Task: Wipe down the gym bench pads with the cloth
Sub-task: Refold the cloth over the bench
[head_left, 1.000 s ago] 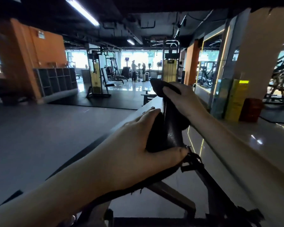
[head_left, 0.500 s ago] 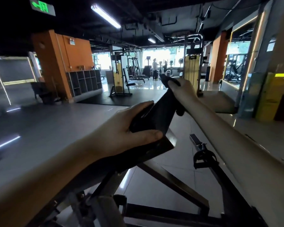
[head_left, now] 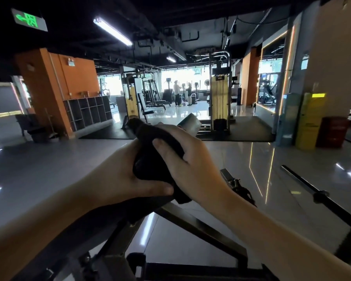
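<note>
A dark cloth is bunched into a lump between both hands. My left hand grips it from the left, thumb curled under the lump. My right hand wraps over its top and right side, thumb pressed into the fabric. The hands meet just above the far end of the black bench pad, which slopes down to the lower left under my left forearm. Much of the pad is hidden by my arm. The bench's metal frame shows underneath.
A barbell lies on the glossy floor at right. Ahead stand a cable machine, another bench, a cubby shelf, and yellow and red boxes. Two people stand far back.
My right hand has drawn back from the far end of the stretched cloth to my left hand, gathering the cloth into a lump. The view has swung slightly.
</note>
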